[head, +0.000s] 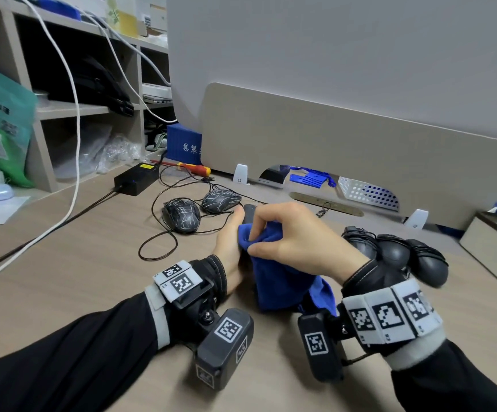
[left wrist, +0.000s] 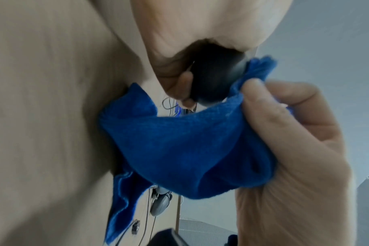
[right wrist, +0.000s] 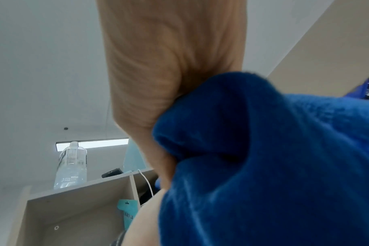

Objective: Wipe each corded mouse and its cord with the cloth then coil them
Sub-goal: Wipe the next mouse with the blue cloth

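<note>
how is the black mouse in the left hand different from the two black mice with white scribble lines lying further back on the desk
The plain black mouse is gripped in the left hand against the blue cloth; the two scribble-lined mice lie untouched on the desk, cords loose. All are dark.

A wood-grain desk (head: 63,263) carries two black corded mice (head: 182,215) side by side at the far centre, their thin cords (head: 158,242) looped on it. A black power brick (head: 136,179) and a red-and-yellow screwdriver (head: 193,168) are seen farther back, a white cable (head: 48,230) at the left, and coiled dark mice (head: 402,254) at the right.

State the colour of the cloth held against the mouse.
Blue. The cloth shows best in the left wrist view, bunched in the right hand.
</note>
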`<state>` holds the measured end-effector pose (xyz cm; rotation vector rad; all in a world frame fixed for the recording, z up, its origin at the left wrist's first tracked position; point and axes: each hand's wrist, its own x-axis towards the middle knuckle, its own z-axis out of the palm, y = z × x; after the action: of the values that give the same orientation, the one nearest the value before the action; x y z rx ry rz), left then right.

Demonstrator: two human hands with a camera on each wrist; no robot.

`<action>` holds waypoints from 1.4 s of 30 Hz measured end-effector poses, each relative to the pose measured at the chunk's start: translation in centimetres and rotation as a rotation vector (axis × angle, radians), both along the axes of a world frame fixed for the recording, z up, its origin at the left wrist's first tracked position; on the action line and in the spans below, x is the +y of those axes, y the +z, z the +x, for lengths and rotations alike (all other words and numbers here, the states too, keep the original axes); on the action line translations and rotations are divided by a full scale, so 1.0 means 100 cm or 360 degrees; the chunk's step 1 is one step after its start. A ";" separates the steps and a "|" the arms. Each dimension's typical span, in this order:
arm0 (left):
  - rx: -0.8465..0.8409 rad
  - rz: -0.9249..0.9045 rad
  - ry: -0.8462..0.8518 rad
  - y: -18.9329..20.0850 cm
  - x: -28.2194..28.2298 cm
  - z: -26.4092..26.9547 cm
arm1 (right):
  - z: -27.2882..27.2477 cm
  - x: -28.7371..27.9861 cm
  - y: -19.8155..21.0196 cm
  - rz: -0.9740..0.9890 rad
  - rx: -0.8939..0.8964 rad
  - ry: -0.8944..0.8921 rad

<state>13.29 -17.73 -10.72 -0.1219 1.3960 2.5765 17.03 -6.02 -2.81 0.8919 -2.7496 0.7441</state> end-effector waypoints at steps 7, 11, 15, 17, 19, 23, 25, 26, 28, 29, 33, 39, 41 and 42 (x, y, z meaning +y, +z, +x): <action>-0.0141 0.0171 0.0065 0.013 -0.004 0.002 | -0.008 0.009 0.000 0.0144 0.0113 -0.0185; -0.0169 0.0262 0.0054 0.015 -0.003 0.000 | -0.013 0.024 -0.002 0.0009 0.0087 -0.0260; -0.0093 0.0234 -0.0072 0.005 -0.005 0.002 | -0.003 0.001 -0.003 -0.0109 -0.0061 0.0074; -0.0060 0.0252 -0.0134 0.005 -0.006 0.006 | -0.003 -0.002 -0.003 -0.0084 -0.0085 0.0119; -0.0118 0.0231 -0.0172 0.011 -0.005 0.007 | -0.007 0.007 -0.001 -0.0101 -0.0107 0.0082; -0.0143 0.0116 -0.0244 0.017 0.000 0.008 | -0.015 0.029 0.003 -0.0229 -0.0055 -0.0135; -0.0114 0.0087 -0.0291 0.015 0.002 0.010 | -0.020 0.031 0.000 -0.0286 0.0041 -0.0231; -0.0099 0.0067 -0.0303 0.016 0.003 0.012 | -0.023 0.031 -0.002 -0.0330 0.0123 -0.0308; -0.0059 -0.0001 -0.0308 0.013 0.005 0.012 | -0.028 0.034 -0.004 -0.0428 0.0294 -0.0458; -0.0041 -0.0037 -0.0309 0.012 0.006 0.012 | -0.029 0.034 -0.005 -0.0445 0.0339 -0.0489; 0.0033 -0.0086 -0.0264 0.010 0.009 0.013 | -0.023 0.025 -0.006 -0.0411 0.0280 -0.0280; -0.0027 -0.0028 -0.0236 0.011 0.008 0.012 | -0.030 0.027 -0.012 -0.0423 0.0388 -0.0575; -0.0034 -0.0040 -0.0247 0.010 0.007 0.011 | -0.031 0.030 -0.012 -0.0395 0.0344 -0.0573; -0.0031 -0.0041 -0.0254 0.011 0.008 0.012 | -0.031 0.032 -0.011 -0.0410 0.0301 -0.0529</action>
<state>14.45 -16.97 -9.65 -0.0379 1.3732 2.4224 13.98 -2.86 -3.91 0.4156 -2.4728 0.8706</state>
